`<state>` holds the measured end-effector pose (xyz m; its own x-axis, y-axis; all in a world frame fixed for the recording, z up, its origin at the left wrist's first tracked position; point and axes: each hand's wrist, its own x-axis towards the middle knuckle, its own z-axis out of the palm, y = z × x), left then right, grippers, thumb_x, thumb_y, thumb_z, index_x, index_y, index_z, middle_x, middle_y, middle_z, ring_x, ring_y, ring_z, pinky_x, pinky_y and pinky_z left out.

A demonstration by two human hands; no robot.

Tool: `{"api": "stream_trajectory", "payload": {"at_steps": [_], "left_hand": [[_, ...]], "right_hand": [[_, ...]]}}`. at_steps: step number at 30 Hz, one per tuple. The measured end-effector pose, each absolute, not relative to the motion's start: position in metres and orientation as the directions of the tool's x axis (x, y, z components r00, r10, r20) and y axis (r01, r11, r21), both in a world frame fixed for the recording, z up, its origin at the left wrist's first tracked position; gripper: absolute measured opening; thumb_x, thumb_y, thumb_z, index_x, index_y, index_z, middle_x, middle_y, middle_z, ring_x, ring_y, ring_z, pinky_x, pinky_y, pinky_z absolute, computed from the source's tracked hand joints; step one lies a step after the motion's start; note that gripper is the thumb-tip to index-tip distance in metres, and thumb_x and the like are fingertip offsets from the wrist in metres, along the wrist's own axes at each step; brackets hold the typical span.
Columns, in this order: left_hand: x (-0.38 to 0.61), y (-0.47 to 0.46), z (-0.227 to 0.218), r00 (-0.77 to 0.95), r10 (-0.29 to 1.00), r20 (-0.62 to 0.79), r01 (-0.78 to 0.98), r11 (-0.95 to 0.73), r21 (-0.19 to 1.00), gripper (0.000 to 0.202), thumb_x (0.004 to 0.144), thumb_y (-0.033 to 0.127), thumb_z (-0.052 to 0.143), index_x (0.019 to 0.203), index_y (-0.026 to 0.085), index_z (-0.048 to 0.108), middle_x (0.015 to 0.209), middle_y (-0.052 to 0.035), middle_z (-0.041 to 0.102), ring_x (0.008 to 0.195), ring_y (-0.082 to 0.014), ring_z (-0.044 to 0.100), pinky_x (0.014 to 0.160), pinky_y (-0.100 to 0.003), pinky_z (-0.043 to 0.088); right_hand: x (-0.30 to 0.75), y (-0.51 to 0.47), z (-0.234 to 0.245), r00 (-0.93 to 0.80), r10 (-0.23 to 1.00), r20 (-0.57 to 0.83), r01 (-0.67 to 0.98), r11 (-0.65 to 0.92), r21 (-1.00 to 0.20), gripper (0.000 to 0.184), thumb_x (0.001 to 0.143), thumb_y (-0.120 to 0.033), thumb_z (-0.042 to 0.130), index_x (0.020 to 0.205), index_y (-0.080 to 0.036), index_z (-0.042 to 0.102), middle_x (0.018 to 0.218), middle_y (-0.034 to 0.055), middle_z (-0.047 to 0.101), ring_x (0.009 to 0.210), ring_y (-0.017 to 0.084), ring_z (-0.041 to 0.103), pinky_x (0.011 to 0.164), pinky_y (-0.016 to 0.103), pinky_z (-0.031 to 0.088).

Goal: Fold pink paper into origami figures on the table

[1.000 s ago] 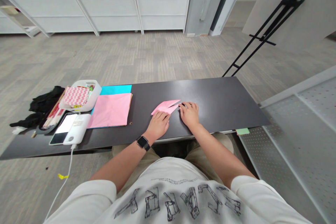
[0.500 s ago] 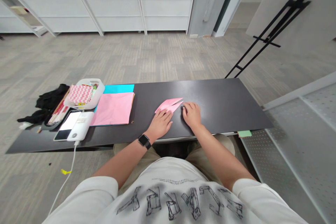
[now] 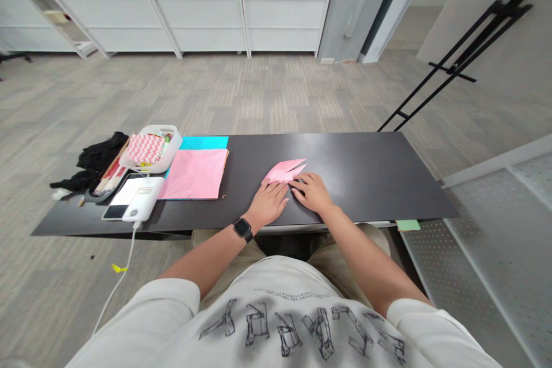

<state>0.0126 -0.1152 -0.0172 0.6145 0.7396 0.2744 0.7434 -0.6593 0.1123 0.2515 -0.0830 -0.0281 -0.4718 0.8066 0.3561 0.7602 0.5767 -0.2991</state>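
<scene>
A folded piece of pink paper (image 3: 282, 170) lies on the dark table, its two narrow points directed to the right. My left hand (image 3: 269, 202) rests palm down over its near left edge, fingers stretched out and pressing on it. At the near right edge, my right hand (image 3: 314, 193) touches the paper with its fingers spread. Both hands sit close together, and they cover the near edge of the paper.
Left on the table (image 3: 345, 155) are a stack of coloured paper (image 3: 196, 175), a white basket (image 3: 173, 146), a white power bank (image 3: 144, 198) with a cable, a phone (image 3: 115, 211), a pencil tray (image 3: 101, 194) and black cloth (image 3: 101, 152). A black metal stand (image 3: 431, 80) rises beyond the right end.
My right hand has moved left and its fingers have spread onto the paper's near edge. My left hand stays on the paper. The whole view has shifted slightly.
</scene>
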Motion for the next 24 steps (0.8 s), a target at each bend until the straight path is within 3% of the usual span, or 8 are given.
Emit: {"api": "stream_trajectory", "payload": {"at_steps": [9,24], "left_hand": [[0.011,-0.123,-0.021,0.558,0.785,0.267,0.781,-0.606,0.152,0.05,0.114,0.037,0.041,0.153,0.013,0.06,0.159,-0.0135,0.062,0.151,-0.0289,0.055,0.134,-0.054,0.03],[0.001,-0.144,-0.017,0.428,0.873,0.235,0.86,-0.473,0.19,0.055,0.113,0.038,0.041,0.159,0.011,0.054,0.166,-0.0162,0.053,0.155,-0.0327,0.05,0.136,-0.059,0.025]], "right_hand": [[0.251,-0.082,-0.028,-0.468,0.808,0.358,0.762,0.574,-0.3,0.031,0.104,-0.029,0.065,0.131,-0.033,0.08,0.135,0.0071,0.074,0.124,0.031,0.06,0.11,0.052,0.048],[0.253,-0.081,-0.032,-0.468,0.809,0.356,0.767,0.572,-0.291,0.031,0.104,-0.029,0.066,0.132,-0.032,0.08,0.138,0.006,0.074,0.125,0.032,0.062,0.11,0.053,0.048]]}}
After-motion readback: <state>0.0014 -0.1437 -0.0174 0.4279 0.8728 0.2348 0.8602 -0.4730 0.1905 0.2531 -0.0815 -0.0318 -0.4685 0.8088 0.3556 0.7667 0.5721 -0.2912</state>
